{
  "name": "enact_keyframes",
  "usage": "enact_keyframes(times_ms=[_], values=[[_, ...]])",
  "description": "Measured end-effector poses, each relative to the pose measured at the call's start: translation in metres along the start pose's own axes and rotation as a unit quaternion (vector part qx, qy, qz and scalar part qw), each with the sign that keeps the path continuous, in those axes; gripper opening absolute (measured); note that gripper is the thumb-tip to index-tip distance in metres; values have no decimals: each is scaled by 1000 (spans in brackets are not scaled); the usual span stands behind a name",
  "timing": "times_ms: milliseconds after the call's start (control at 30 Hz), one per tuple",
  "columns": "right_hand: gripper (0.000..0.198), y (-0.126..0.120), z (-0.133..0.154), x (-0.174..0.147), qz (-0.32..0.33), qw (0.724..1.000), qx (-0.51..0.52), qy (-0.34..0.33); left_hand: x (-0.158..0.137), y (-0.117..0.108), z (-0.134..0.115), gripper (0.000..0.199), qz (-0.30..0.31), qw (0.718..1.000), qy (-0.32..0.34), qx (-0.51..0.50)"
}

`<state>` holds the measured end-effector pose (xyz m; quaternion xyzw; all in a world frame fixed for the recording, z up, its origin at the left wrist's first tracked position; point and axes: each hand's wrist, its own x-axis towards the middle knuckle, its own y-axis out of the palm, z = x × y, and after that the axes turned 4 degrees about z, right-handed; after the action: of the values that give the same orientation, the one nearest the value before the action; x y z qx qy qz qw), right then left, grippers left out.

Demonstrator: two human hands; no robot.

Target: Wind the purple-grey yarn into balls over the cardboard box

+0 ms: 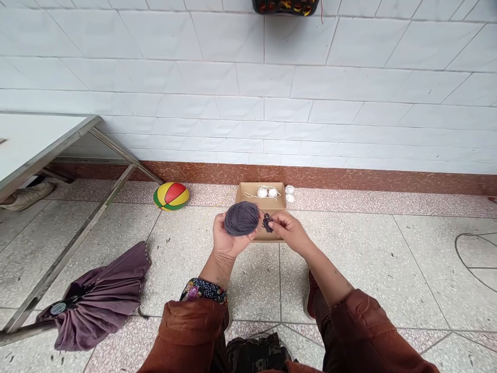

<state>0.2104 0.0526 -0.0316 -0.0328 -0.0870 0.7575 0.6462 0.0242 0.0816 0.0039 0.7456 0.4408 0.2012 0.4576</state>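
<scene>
A ball of dark grey yarn [241, 218] rests in my left hand [228, 242], whose fingers curl round its underside and edge. Just to the right, my right hand [289, 230] pinches a small tangled bunch of the same dark yarn [267, 223] between thumb and fingers. The two hands are close together, over a cardboard box [243, 194] on the floor. Balls of white yarn [263, 192] with loose strands lie in the box's far part. My hands and the grey ball hide some of the box.
More white balls [290, 194] sit beside the box. A colourful ball [171, 196] stands near the tiled wall [217, 77]. At left are a metal-framed table [112, 194], a folded purple umbrella [104, 300] and another person's shoe [31, 196]. A wire-like loop [462, 259] is at right.
</scene>
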Motion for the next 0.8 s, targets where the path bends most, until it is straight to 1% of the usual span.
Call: enact_keyframes(times_ms=[100,167,233,300,400,467,567,700,800], values=[[19,-5,-4,-1,9,997,44,66,1,-1,-9,53,-33,998,47,-30],[22,-6,-6,-2,13,992,71,98,1,-4,-12,52,-50,996,63,-38],[23,-6,-5,-2,7,990,102,102,1,-6,-12,54,-58,995,66,-37],[25,-6,-3,-1,0,988,126,86,1,-8,-11,54,-58,996,60,-34],[32,-6,-1,-1,-2,988,129,79,1,-10,-9,53,-51,997,47,-29],[31,-7,-3,0,-11,989,113,92,0,-9,-9,51,-50,997,46,-28],[38,-9,-8,0,-37,988,98,114,0,-8,-11,51,-50,997,57,-22],[39,-13,-11,0,-63,979,137,136,0,-6,-13,55,-41,997,69,-11],[40,-14,-9,0,-53,975,157,145,-1,-6,-11,53,-33,998,54,-11]])
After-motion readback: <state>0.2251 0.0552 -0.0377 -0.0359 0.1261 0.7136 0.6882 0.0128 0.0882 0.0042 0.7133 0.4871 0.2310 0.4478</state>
